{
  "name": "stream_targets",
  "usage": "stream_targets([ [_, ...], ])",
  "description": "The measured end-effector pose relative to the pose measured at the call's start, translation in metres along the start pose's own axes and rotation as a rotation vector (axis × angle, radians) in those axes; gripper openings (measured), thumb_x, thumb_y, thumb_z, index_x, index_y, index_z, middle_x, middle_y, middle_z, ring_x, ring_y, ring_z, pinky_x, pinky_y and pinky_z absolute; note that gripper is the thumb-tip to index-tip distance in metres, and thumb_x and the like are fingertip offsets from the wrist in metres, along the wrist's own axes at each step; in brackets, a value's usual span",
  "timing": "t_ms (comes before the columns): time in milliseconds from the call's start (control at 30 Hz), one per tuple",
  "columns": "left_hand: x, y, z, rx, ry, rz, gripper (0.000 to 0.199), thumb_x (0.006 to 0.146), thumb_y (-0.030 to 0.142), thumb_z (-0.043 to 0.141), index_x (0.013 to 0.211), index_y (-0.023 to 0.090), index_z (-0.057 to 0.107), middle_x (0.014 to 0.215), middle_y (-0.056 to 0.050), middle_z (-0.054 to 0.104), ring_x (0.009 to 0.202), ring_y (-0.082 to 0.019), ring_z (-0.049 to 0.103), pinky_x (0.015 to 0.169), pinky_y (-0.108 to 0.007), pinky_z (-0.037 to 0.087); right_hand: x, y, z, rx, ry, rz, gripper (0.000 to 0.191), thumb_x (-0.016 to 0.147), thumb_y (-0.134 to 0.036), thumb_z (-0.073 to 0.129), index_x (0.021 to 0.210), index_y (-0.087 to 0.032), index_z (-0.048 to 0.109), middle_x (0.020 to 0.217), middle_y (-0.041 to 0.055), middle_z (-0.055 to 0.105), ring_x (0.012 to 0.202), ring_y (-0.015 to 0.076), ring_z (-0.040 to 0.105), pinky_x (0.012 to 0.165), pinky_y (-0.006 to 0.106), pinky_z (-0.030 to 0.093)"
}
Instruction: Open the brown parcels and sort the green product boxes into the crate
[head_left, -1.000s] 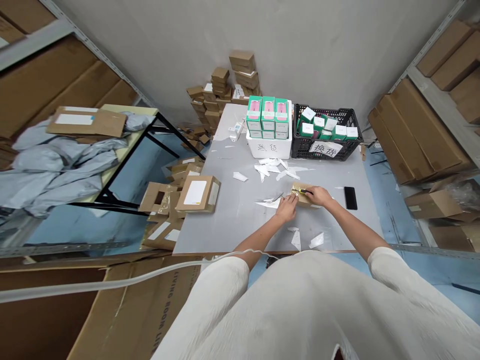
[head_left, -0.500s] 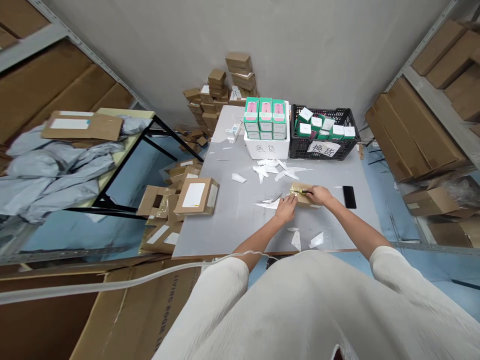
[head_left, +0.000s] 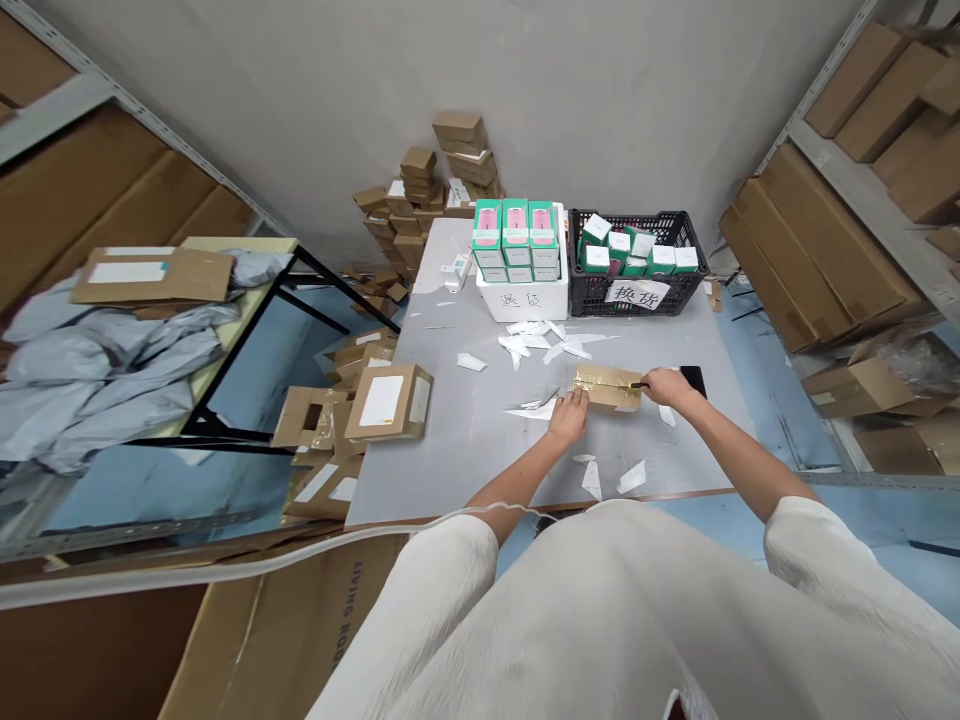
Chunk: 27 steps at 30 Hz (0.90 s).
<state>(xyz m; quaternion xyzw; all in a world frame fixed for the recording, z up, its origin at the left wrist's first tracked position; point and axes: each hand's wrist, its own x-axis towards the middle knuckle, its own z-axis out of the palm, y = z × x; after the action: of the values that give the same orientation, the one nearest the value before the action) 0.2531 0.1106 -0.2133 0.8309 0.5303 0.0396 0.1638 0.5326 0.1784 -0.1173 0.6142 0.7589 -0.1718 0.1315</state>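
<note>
A small cardboard box [head_left: 609, 398] with shiny tape along its top lies on the grey table [head_left: 450, 450]. My left hand [head_left: 570, 415] grips the box's left end, fingers curled on its edge. In my right hand [head_left: 667, 386] is a box cutter [head_left: 639, 385], mostly covered by the fingers. Its dark tip meets the box's right end, where the taped seam runs out. Just left of my left hand are a white paper scrap [head_left: 529, 412] and a thin grey item I cannot make out. A black phone [head_left: 694, 379] lies partly hidden behind my right hand.
Behind are a white bin [head_left: 523, 300] of green-and-pink boxes and a black crate [head_left: 637, 300] of similar boxes. Torn paper scraps [head_left: 525, 340] are scattered about. A larger labelled carton [head_left: 390, 402] sits at the table's left edge. Shelving with cartons [head_left: 825, 260] stands right.
My right hand has drawn the box cutter rightward along the tape to the box's right end, now partly covering the phone. My left hand stays on the box. The view has shifted slightly.
</note>
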Motion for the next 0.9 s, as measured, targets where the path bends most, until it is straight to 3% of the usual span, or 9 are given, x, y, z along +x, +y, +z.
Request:
stream_targets([
  [133,0.002,0.002,0.001,0.022,-0.013,-0.015,0.075,0.092,0.012,0.056,0.165,0.011,0.042,0.170,-0.024,0.047,0.147,-0.038,0.051,0.115,-0.051,0.044,-0.005,0.026,0.000,0.056,-0.011,0.057,0.022,0.096,-0.044,0.076,0.095,-0.025,0.087,0.107,0.0183,0.081,0.110,0.0369,0.076,0.094,0.044,0.055],
  [267,0.003,0.004,0.001,0.025,-0.015,-0.026,0.075,0.091,0.011,0.057,0.164,0.011,0.043,0.170,-0.024,0.046,0.148,-0.038,0.050,0.116,-0.050,0.043,-0.013,0.049,0.001,0.139,0.017,0.049,0.030,0.092,-0.054,0.078,0.085,-0.026,0.086,0.091,0.0168,0.079,0.098,0.0349,0.077,0.085,0.041,0.055],
  [500,0.014,0.012,-0.002,0.058,-0.011,-0.080,0.065,0.094,0.017,0.063,0.156,0.017,0.048,0.150,-0.023,0.058,0.138,-0.038,0.056,0.111,-0.049,0.043,-0.033,0.076,0.006,0.106,-0.025,0.123,0.030,0.095,-0.052,0.074,0.103,-0.028,0.090,0.099,0.0150,0.082,0.099,0.0325,0.075,0.082,0.037,0.051],
  [633,0.035,0.022,-0.008,0.017,-0.014,-0.010,0.058,0.095,0.025,0.071,0.150,0.022,0.053,0.150,-0.020,0.056,0.143,-0.040,0.052,0.118,-0.052,0.039,-0.043,0.084,0.019,0.221,0.038,0.113,0.037,0.098,-0.056,0.070,0.114,-0.028,0.089,0.099,0.0114,0.083,0.097,0.0311,0.075,0.079,0.034,0.050],
  [767,0.060,0.034,-0.010,0.010,-0.106,0.127,0.061,0.093,0.031,0.077,0.150,0.024,0.054,0.150,-0.017,0.057,0.144,-0.038,0.053,0.122,-0.051,0.036,-0.049,0.083,0.032,0.304,0.086,0.109,0.040,0.099,-0.059,0.068,0.112,-0.027,0.088,0.095,0.0091,0.083,0.095,0.0293,0.075,0.077,0.030,0.049],
  [900,0.077,0.040,-0.007,0.017,-0.179,0.122,0.055,0.093,0.031,0.076,0.145,0.020,0.059,0.146,-0.019,0.061,0.136,-0.038,0.061,0.124,-0.055,0.033,-0.053,0.081,0.041,0.354,0.078,0.092,0.035,0.102,-0.051,0.064,0.113,-0.026,0.086,0.093,0.0066,0.083,0.091,0.0257,0.074,0.073,0.028,0.047],
])
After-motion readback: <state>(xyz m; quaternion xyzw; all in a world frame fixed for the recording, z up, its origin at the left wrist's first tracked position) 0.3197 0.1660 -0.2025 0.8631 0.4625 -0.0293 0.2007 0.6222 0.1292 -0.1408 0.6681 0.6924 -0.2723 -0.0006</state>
